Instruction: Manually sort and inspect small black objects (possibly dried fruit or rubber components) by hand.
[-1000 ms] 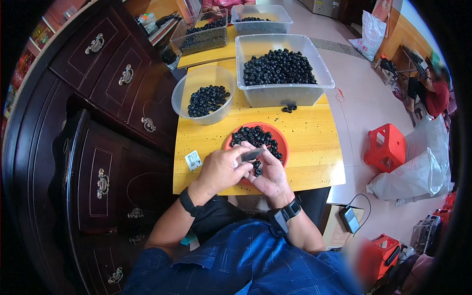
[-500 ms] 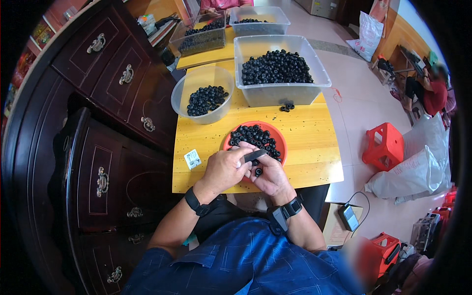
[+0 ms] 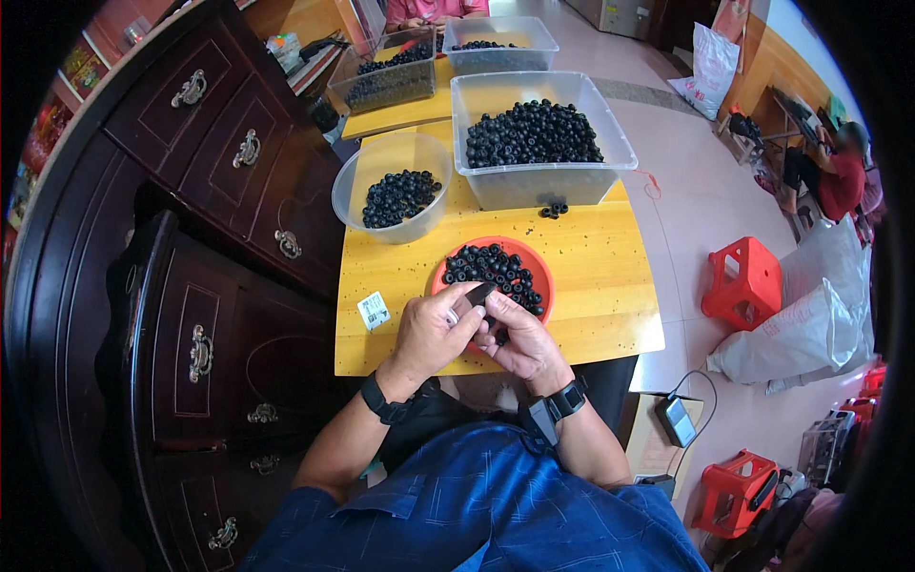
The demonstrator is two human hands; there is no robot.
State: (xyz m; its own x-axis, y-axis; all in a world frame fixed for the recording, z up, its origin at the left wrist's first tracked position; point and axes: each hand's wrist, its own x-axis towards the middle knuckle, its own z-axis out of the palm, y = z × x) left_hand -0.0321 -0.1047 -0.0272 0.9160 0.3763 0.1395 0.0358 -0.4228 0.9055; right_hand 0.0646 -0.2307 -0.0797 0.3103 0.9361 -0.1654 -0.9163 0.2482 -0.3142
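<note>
A small dark cylindrical piece (image 3: 479,293) sits pinched between the fingertips of both hands, just above the near rim of a shallow round orange plastic dish (image 3: 539,276) that holds a heap of small black ring-shaped parts (image 3: 494,267). The left hand (image 3: 431,332) curls around the piece from the left, thumb and forefinger closed on it. The right hand (image 3: 519,338) meets it from below with fingers bent; whether it grips the piece or only steadies it cannot be told.

Beyond the dish to the left stands a round clear plastic bowl (image 3: 355,191) partly filled with the same black parts. To its right is a large clear rectangular plastic tub (image 3: 534,181) piled with many more, and a few loose black parts (image 3: 553,207) lie on the table just in front of it. Two further clear tubs (image 3: 496,29) with black parts stand farther back.

All of this rests on a yellow wooden table (image 3: 610,286), where a small white tag (image 3: 374,310) lies near the left hand. A dark carved wooden cabinet (image 3: 191,238) with metal handles stands at the left. On the pale tiled floor to the right are a red plastic stool (image 3: 743,281) and a white sack (image 3: 801,329).
</note>
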